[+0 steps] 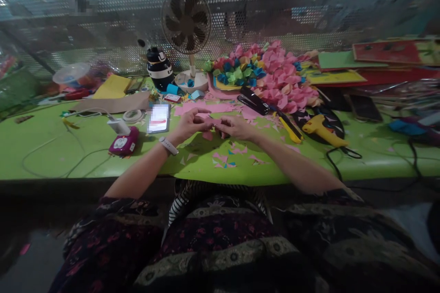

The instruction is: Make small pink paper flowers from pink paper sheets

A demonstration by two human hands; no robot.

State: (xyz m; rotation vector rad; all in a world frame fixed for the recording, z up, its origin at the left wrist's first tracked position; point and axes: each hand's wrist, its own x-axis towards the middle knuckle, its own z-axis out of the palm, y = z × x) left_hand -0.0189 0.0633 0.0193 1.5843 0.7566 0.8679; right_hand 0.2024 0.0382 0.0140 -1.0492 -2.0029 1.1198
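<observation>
Over the green table, my left hand (189, 126), with a pale watch on the wrist, pinches a small piece of pink paper (207, 136). My right hand (238, 128) meets it from the other side, thumb and fingers closed on the same paper. The fingers hide most of its shape. Below the hands lie small pink and blue paper scraps (225, 160). Flat pink paper strips (206, 109) rest just behind. A black stapler (253, 103) and a yellow-handled cutter (290, 128) lie to the right of my right hand.
A heap of pink paper flowers (280, 78) stands at the back, beside blue and green ones (239, 73). A yellow glue gun (325, 132) with a cord lies right. Left are a lit phone (159, 118), a purple power adapter (124, 142), a dark bottle (160, 69) and a fan (186, 20).
</observation>
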